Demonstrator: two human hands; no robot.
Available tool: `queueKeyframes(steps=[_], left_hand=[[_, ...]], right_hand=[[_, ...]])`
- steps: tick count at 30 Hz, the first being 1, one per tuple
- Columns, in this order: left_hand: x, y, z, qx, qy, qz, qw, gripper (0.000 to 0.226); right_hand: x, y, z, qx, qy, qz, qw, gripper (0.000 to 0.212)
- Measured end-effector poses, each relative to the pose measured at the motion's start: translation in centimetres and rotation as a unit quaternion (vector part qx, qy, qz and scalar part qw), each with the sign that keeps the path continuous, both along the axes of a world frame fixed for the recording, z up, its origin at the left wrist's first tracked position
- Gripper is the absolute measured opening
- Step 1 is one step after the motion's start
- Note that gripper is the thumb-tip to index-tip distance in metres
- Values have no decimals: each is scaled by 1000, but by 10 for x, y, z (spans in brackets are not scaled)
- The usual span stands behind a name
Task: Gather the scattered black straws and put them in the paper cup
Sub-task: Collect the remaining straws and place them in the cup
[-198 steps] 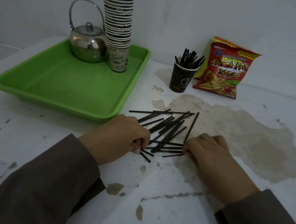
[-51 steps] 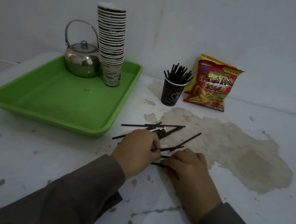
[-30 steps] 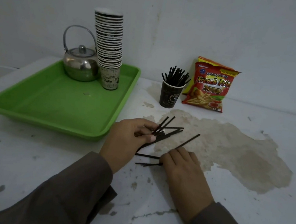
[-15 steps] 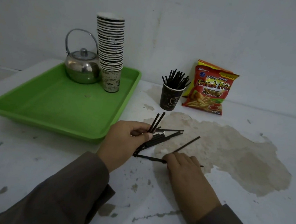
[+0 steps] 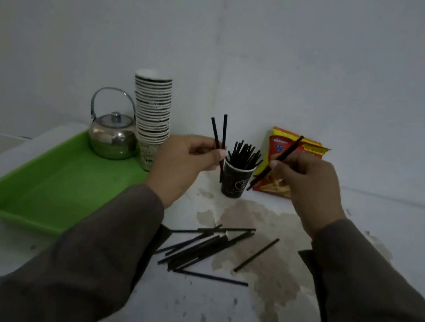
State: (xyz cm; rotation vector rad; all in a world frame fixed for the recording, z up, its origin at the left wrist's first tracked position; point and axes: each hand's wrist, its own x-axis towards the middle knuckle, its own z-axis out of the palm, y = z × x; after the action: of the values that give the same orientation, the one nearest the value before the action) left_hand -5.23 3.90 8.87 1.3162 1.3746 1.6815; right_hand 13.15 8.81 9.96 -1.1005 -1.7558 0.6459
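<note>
Both hands up off the table since half a second back, then low over the pile, now raised near the cup. Pile left behind, thinner than 6.6 s ago.

Nearest: scattered black straws [image 5: 202, 248] loose on the white table [image 5: 213, 312], fanned over the edge of a brown stain [image 5: 270, 249]; one single straw [image 5: 256, 255] apart to the right, another flat along the near edge of the pile.

Mid: left hand [image 5: 184, 164] curled, pinching two straws [image 5: 220, 135] upright, tips well above the fingers, just left of the cup. Right hand [image 5: 308, 184] curled, pinching one straw [image 5: 283, 158] tilted, upper end up-right, lower end down beside the cup. Dark sleeves on both arms.

Far: dark paper cup [image 5: 236, 180] upright between the hands, holding a bunch of straws [image 5: 244, 154] standing up past the rim. Snack bag [image 5: 286, 165] leaning at the wall behind the right hand. Green tray [image 5: 48, 188] to the left, carrying a steel kettle [image 5: 112, 134] and a tall stack of paper cups [image 5: 153, 109] at its far end.
</note>
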Motion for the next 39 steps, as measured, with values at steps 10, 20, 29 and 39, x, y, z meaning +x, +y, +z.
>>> queueKeyframes(steps=[10, 20, 29, 39], left_hand=[[-5, 91, 20, 27, 141, 71, 987, 14], [-2, 127, -24, -109, 256, 46, 959, 16], [-2, 133, -25, -98, 338, 79, 933, 29], [-3, 109, -19, -65, 602, 140, 784, 52]], right_hand=[[-39, 77, 15, 3, -66, -62, 996, 16], [-61, 105, -9, -64, -270, -45, 960, 18], [-54, 106, -16, -11, -265, -25, 964, 39], [-23, 59, -25, 87, -149, -77, 982, 30]])
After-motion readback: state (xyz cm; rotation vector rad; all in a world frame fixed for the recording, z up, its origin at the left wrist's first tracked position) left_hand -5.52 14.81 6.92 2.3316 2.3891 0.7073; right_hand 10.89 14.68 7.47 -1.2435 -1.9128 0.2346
